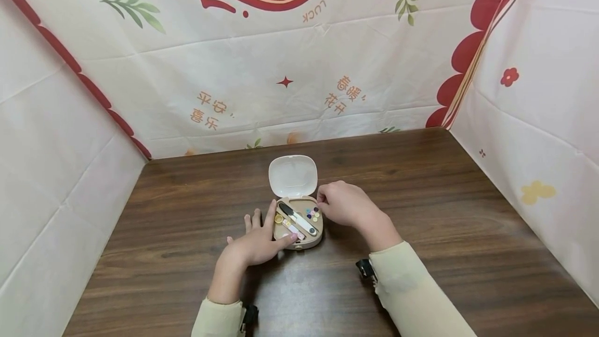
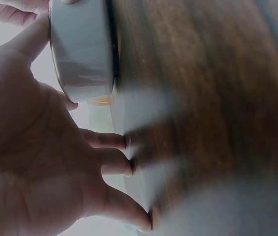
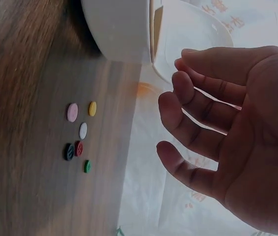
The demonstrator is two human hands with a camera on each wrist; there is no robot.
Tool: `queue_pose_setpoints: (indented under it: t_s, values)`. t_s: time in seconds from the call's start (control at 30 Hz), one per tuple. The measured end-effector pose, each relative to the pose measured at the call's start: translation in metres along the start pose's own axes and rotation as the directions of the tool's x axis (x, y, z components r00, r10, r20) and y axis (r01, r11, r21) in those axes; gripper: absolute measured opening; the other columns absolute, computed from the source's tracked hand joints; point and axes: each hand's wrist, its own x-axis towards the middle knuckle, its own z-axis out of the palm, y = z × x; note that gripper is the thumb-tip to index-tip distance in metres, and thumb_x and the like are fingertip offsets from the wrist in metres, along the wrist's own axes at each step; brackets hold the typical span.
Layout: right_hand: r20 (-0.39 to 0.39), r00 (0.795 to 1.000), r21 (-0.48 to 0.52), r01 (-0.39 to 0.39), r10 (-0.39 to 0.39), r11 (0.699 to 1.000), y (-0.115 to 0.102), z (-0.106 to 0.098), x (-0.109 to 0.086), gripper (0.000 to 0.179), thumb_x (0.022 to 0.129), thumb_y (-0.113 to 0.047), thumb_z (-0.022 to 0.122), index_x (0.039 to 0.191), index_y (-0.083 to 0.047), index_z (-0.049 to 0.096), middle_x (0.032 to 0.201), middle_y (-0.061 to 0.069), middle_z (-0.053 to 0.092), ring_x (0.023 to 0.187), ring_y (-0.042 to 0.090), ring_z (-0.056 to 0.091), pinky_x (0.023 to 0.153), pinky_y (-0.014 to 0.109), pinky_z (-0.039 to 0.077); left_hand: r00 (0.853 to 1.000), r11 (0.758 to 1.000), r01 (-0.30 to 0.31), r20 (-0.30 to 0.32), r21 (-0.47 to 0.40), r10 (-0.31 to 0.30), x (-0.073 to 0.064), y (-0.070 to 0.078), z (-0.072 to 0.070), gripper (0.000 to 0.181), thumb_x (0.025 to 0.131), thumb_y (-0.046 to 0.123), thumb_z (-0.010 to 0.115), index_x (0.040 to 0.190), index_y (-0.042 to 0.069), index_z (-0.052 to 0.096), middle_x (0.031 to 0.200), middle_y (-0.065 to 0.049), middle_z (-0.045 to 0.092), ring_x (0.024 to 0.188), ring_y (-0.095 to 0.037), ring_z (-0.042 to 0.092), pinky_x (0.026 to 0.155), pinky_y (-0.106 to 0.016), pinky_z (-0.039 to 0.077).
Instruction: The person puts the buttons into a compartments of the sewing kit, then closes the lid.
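A small beige sewing case (image 1: 306, 243) lies on the table with its white lid (image 1: 293, 176) raised. Inside are black-and-white thread snips (image 1: 299, 218), a strip with a pale pattern (image 1: 292, 229), a yellow ring (image 1: 278, 219) and several small buttons (image 1: 312, 214). My left hand (image 1: 255, 246) rests spread at the case's left front corner, thumb on the front rim and index finger along the left side. At the right rim is my right hand (image 1: 343, 204), fingers bent, thumb tip against index finger; in the right wrist view nothing shows between them.
Several loose buttons, among them a pink button (image 3: 72, 112), a yellow button (image 3: 93, 108) and a green button (image 3: 87, 166), lie on the wooden table (image 1: 187, 207) right of the case. Printed cloth (image 1: 262, 98) hangs behind and on both sides.
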Motion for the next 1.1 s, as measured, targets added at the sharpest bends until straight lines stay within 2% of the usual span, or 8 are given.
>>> queue_pose_setpoints:
  t_s: [0.27, 0.47, 0.57, 0.67, 0.87, 1.1]
  values:
    - [0.022, 0.997, 0.006, -0.078, 0.078, 0.997, 0.014, 0.002, -0.008, 0.012, 0.089, -0.023, 0.064, 0.077, -0.023, 0.063, 0.069, -0.008, 0.06, 0.065, 0.011, 0.055, 0.062, 0.032, 0.044, 1.0, 1.0, -0.005, 0.0, -0.011, 0.005, -0.001, -0.001, 0.0, 0.102, 0.079, 0.087, 0.043, 0.154, 0.045, -0.012, 0.165, -0.017, 0.002, 0.153, -0.04, -0.003, 0.096, -0.088, 0.006]
    - [0.103, 0.983, -0.005, -0.156, 0.155, 0.988, 0.025, 0.012, -0.015, 0.015, 0.089, -0.019, 0.064, 0.074, -0.019, 0.061, 0.07, -0.004, 0.058, 0.064, 0.015, 0.052, 0.06, 0.033, 0.041, 1.0, 1.0, 0.002, 0.003, -0.012, -0.002, -0.001, -0.001, 0.001, 0.101, 0.079, 0.086, 0.043, 0.153, 0.046, -0.012, 0.165, -0.017, 0.002, 0.153, -0.04, -0.003, 0.096, -0.087, 0.005]
    - [0.123, 0.978, -0.006, -0.17, 0.17, 0.985, 0.03, 0.018, -0.02, 0.019, 0.087, -0.016, 0.065, 0.069, -0.018, 0.058, 0.067, -0.003, 0.054, 0.062, 0.015, 0.049, 0.057, 0.031, 0.037, 1.0, 1.0, -0.001, 0.001, -0.009, 0.001, -0.001, 0.0, 0.001, 0.101, 0.079, 0.086, 0.043, 0.153, 0.047, -0.013, 0.166, -0.017, 0.002, 0.153, -0.04, -0.003, 0.096, -0.087, 0.005]
    - [0.108, 0.979, 0.001, -0.176, 0.175, 0.984, 0.034, 0.022, -0.022, 0.023, 0.086, -0.015, 0.066, 0.065, -0.017, 0.056, 0.062, -0.003, 0.05, 0.059, 0.015, 0.047, 0.055, 0.031, 0.035, 1.0, 1.0, -0.003, 0.002, -0.006, 0.003, -0.001, 0.0, 0.0, 0.101, 0.078, 0.087, 0.042, 0.153, 0.047, -0.014, 0.166, -0.017, 0.001, 0.152, -0.04, -0.003, 0.095, -0.088, 0.004]
    - [0.068, 0.979, -0.005, -0.193, 0.193, 0.981, 0.041, 0.027, -0.023, 0.023, 0.083, -0.021, 0.072, 0.066, -0.02, 0.057, 0.066, -0.004, 0.056, 0.063, 0.015, 0.051, 0.058, 0.033, 0.039, 1.0, 1.0, 0.005, 0.005, -0.008, -0.005, -0.001, 0.001, 0.001, 0.102, 0.078, 0.087, 0.042, 0.153, 0.046, -0.013, 0.166, -0.016, 0.001, 0.152, -0.04, -0.003, 0.095, -0.088, 0.004]
    - [0.066, 0.975, -0.004, -0.213, 0.213, 0.977, 0.042, 0.033, -0.022, 0.026, 0.085, -0.022, 0.071, 0.064, -0.02, 0.056, 0.065, -0.004, 0.056, 0.063, 0.015, 0.051, 0.057, 0.032, 0.038, 1.0, 1.0, 0.002, -0.002, -0.014, -0.002, -0.001, -0.001, 0.002, 0.102, 0.078, 0.087, 0.042, 0.153, 0.046, -0.013, 0.166, -0.016, 0.001, 0.153, -0.039, -0.004, 0.096, -0.087, 0.004]
